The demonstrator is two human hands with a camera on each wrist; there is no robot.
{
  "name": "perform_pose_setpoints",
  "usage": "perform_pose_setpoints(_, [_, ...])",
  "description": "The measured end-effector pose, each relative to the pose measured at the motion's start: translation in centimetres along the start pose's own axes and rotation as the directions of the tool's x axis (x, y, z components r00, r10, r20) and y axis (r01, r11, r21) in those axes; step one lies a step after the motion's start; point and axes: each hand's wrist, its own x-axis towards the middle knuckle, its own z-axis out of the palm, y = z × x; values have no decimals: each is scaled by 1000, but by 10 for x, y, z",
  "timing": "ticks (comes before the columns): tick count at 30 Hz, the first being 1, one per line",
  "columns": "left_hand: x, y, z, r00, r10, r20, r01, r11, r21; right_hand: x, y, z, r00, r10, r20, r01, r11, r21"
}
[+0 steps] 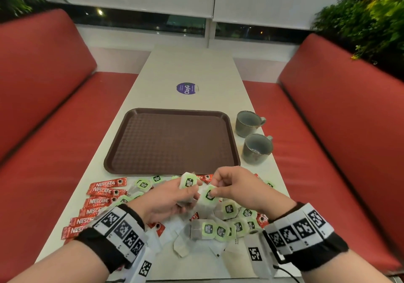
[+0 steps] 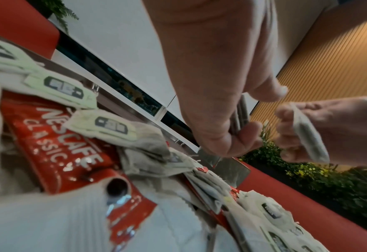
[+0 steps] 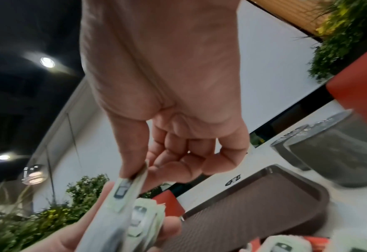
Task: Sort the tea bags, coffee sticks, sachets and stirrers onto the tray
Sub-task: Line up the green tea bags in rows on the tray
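Observation:
A brown tray (image 1: 122, 147) lies bare on the table. In front of it sits a heap of green-tagged tea bags (image 1: 220, 225) and red Nescafe coffee sticks (image 1: 102, 192). My left hand (image 1: 166, 197) grips a small stack of tea bags (image 1: 188, 182) above the heap. My right hand (image 1: 238, 186) pinches one tea bag (image 1: 208, 195) by its green tag, right beside the stack. In the right wrist view the pinched tea bag (image 3: 124, 191) touches the stack (image 3: 141, 220) in my left hand. The left wrist view shows the stack (image 2: 239, 116) edge-on between my left hand's fingers.
Two grey mugs (image 1: 248, 123) (image 1: 258, 148) stand right of the tray. A purple round sticker (image 1: 185, 88) marks the table's middle. Red bench seats (image 1: 54, 129) run along both sides. White sachets (image 1: 185, 245) lie at the table's near edge.

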Motion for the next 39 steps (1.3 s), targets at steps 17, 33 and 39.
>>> perform_pose_setpoints(17, [-4,-8,-4,994,-110,-12,109,992,-65,-11,57,12,918,268,-292,-388,762,-519])
perform_pose_setpoints(33, [-1,2,-13,997,-20,-71,24,998,63,-11,-6,7,998,-13,-69,4,991,-131])
perform_pose_setpoints(39, [-5,1,-8,959,-23,283,-5,995,99,16,-28,26,990,-132,57,136,988,-71])
